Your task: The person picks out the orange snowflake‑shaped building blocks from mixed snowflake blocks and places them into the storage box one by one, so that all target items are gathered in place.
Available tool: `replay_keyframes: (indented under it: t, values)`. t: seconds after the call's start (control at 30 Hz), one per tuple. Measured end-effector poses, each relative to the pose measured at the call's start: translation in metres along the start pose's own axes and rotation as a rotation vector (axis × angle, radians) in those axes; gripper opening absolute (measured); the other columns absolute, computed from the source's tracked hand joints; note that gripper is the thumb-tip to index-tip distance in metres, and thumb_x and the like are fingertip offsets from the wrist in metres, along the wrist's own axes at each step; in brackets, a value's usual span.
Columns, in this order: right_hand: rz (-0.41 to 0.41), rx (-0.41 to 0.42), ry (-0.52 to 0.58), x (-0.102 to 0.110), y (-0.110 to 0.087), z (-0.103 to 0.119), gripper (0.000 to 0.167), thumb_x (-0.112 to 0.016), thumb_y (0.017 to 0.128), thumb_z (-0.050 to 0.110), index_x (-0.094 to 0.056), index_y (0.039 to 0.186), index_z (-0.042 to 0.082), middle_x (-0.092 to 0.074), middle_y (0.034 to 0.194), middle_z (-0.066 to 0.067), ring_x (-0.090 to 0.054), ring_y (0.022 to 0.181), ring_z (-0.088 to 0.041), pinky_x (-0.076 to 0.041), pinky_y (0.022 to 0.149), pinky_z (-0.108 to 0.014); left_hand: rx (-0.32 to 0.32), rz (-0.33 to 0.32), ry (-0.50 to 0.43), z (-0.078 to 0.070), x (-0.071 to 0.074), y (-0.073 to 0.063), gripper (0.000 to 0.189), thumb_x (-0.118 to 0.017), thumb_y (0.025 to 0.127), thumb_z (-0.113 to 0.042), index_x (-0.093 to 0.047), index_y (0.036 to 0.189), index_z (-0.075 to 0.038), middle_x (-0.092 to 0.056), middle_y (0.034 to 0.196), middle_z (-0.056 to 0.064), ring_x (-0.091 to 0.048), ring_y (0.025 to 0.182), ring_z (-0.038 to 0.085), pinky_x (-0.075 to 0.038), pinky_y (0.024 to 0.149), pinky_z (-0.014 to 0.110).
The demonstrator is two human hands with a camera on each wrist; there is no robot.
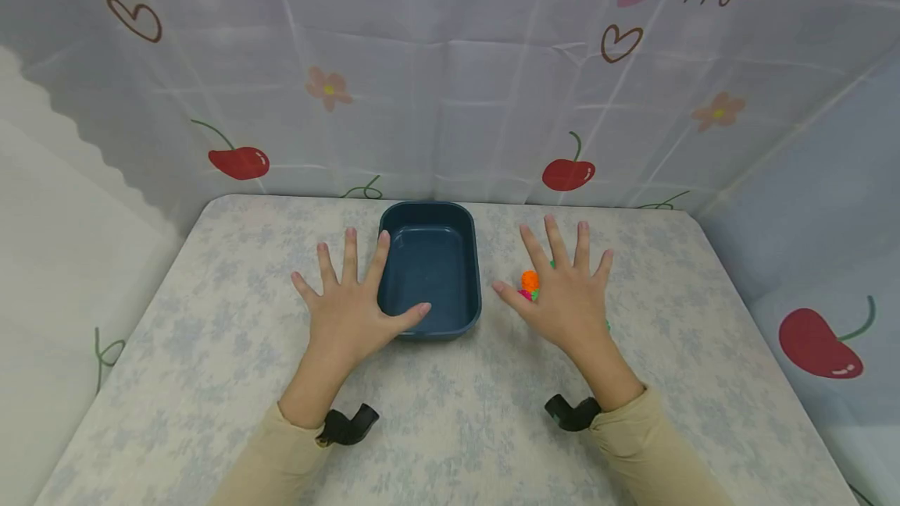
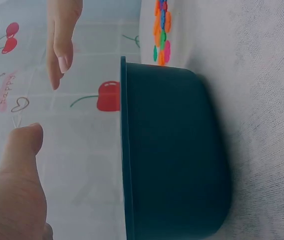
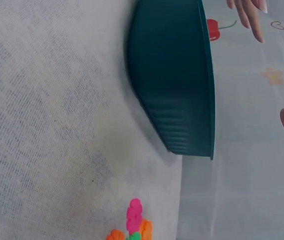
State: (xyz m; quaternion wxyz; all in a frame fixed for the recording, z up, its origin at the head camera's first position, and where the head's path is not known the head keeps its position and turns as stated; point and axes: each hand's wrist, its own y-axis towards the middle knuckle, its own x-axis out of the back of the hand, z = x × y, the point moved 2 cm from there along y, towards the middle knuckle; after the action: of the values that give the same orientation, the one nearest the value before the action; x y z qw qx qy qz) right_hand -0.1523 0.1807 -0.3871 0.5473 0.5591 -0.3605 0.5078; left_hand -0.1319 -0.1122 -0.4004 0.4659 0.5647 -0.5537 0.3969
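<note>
The left grip and right grip are spread wide, empty; coloured pieces seem best pinched lightly.

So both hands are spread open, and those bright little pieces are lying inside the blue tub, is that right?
Not quite: the bright little pieces lie on the table, to the right of the blue tub, not inside it, as the head view shows. The left hand and right hand are indeed spread open.
</note>
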Motion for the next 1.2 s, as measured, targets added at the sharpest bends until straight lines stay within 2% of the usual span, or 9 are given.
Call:
replay_keyframes:
  t: [0.13, 0.3, 0.47, 0.67, 0.77, 0.87, 1.07, 1.2]
  values:
    - [0.004, 0.001, 0.001, -0.001, 0.000, -0.002, 0.093, -0.051, 0.084, 0.078, -0.017, 0.160, 0.035, -0.012, 0.168, -0.006, -0.002, 0.152, -0.046, -0.009, 0.112, -0.079, 0.000, 0.006, -0.001, 0.002, -0.001, -0.001, 0.117, -0.047, 0.070, -0.093, 0.009, 0.158, -0.039, 0.009, 0.168, 0.012, 0.006, 0.150, 0.053, 0.003, 0.106, 0.085]
    - [0.010, 0.008, 0.013, -0.004, 0.000, -0.010, 0.090, -0.055, 0.087, 0.071, -0.021, 0.160, 0.030, -0.017, 0.167, -0.009, -0.007, 0.151, -0.048, -0.019, 0.114, -0.073, -0.003, 0.016, -0.021, 0.008, -0.005, -0.002, 0.121, -0.051, 0.071, -0.091, 0.001, 0.161, -0.029, 0.004, 0.168, 0.016, 0.001, 0.150, 0.053, -0.003, 0.108, 0.084]
    - [0.029, -0.004, 0.032, -0.007, -0.003, -0.023, 0.088, -0.057, 0.089, 0.064, -0.022, 0.160, 0.026, -0.017, 0.167, -0.010, -0.010, 0.151, -0.047, -0.024, 0.115, -0.069, -0.002, 0.040, -0.037, 0.014, -0.013, -0.004, 0.125, -0.051, 0.070, -0.092, 0.005, 0.161, -0.027, 0.001, 0.167, 0.018, -0.002, 0.150, 0.052, -0.010, 0.112, 0.079]
    - [0.002, 0.009, 0.050, -0.012, -0.007, -0.047, 0.074, -0.058, 0.096, 0.047, -0.030, 0.157, 0.016, -0.033, 0.159, -0.018, -0.028, 0.144, -0.049, -0.037, 0.106, -0.070, -0.019, 0.049, -0.102, 0.021, -0.024, -0.007, 0.129, -0.054, 0.069, -0.091, 0.002, 0.161, -0.021, -0.006, 0.166, 0.022, -0.013, 0.149, 0.052, -0.019, 0.114, 0.074]
    - [0.015, -0.015, 0.065, -0.014, -0.009, -0.062, 0.068, -0.059, 0.096, 0.036, -0.034, 0.155, 0.011, -0.041, 0.152, -0.022, -0.038, 0.135, -0.050, -0.044, 0.098, -0.070, -0.036, 0.077, -0.174, 0.024, -0.030, -0.009, 0.132, -0.054, 0.068, -0.092, 0.005, 0.161, -0.019, -0.011, 0.165, 0.024, -0.017, 0.149, 0.051, -0.021, 0.115, 0.072]
    - [0.069, -0.056, 0.091, -0.017, -0.009, -0.077, 0.064, -0.058, 0.097, 0.029, -0.036, 0.153, 0.007, -0.046, 0.145, -0.026, -0.043, 0.128, -0.052, -0.046, 0.093, -0.070, -0.039, 0.124, -0.291, 0.028, -0.036, -0.011, 0.132, -0.055, 0.068, -0.091, 0.011, 0.159, -0.023, -0.010, 0.166, 0.021, -0.016, 0.151, 0.047, -0.023, 0.116, 0.070]
    - [0.235, -0.154, 0.157, -0.032, -0.007, -0.104, 0.055, -0.052, 0.100, 0.023, -0.041, 0.149, 0.002, -0.048, 0.142, -0.028, -0.043, 0.125, -0.054, -0.042, 0.095, -0.071, -0.034, 0.189, -0.599, 0.034, -0.051, -0.012, 0.131, -0.070, 0.069, -0.079, 0.017, 0.156, -0.033, -0.001, 0.168, 0.009, -0.012, 0.154, 0.033, -0.027, 0.118, 0.062]
    - [0.284, -0.185, 0.181, -0.046, -0.008, -0.114, 0.050, -0.048, 0.103, 0.023, -0.044, 0.147, 0.002, -0.050, 0.139, -0.027, -0.042, 0.124, -0.053, -0.040, 0.099, -0.069, -0.049, 0.187, -0.735, 0.035, -0.063, -0.012, 0.127, -0.076, 0.075, -0.066, 0.018, 0.156, -0.036, 0.003, 0.168, 0.003, -0.009, 0.155, 0.028, -0.023, 0.121, 0.060]
